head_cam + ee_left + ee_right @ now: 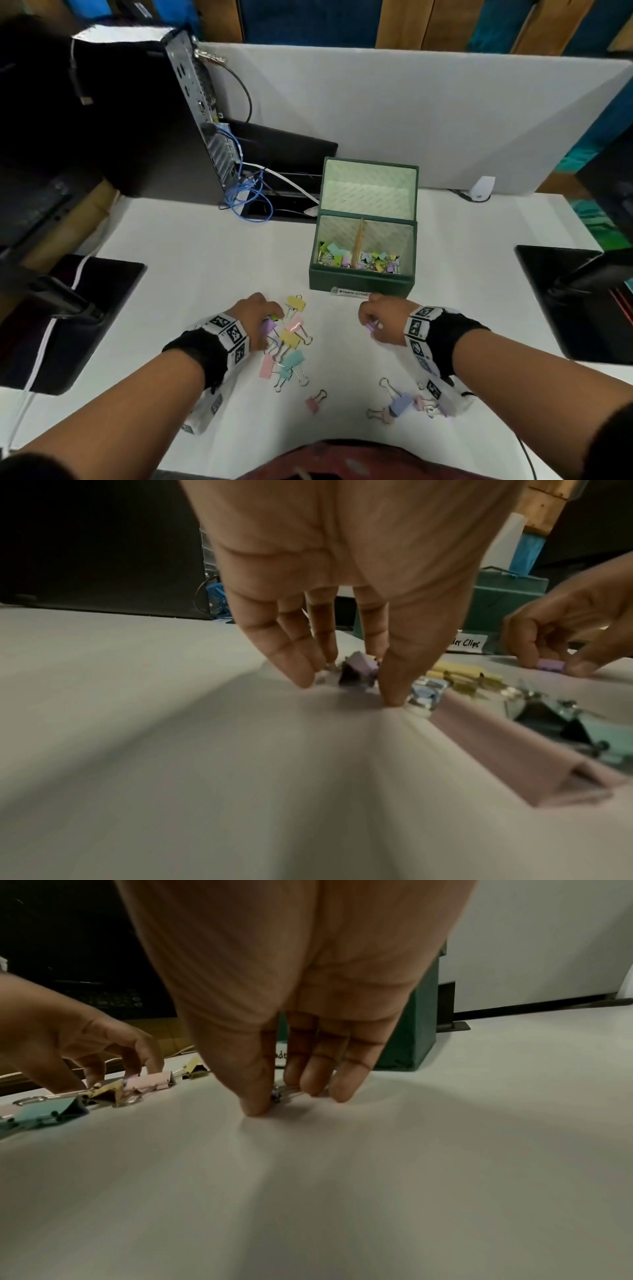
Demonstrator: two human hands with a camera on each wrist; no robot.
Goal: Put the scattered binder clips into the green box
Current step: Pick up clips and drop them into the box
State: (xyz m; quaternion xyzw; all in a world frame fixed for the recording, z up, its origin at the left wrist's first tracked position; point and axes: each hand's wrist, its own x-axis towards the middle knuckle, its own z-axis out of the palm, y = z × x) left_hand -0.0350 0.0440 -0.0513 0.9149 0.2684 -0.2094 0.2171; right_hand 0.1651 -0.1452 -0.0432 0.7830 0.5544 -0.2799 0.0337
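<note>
Binder clips (291, 346) in pastel colours lie scattered on the white desk (191, 260), most of them in a loose heap just in front of the green box (359, 279), with a few more nearer the person: a small pink clip (313, 404) alone and a lilac clip (399, 404) beside the right wrist. The box stands open, its lid tilted up at the back, and both compartments, split by a wooden divider (359, 240), already hold clips. A paper label (351, 292) lies at its front edge. The left hand (257, 318) reaches down into the heap, thumb and fingers closed around a purple clip (359, 664) that touches the desk. The right hand (380, 320), just in front of the box, pinches a small purple clip (371, 325) between thumb and fingertips at the desk surface.
</note>
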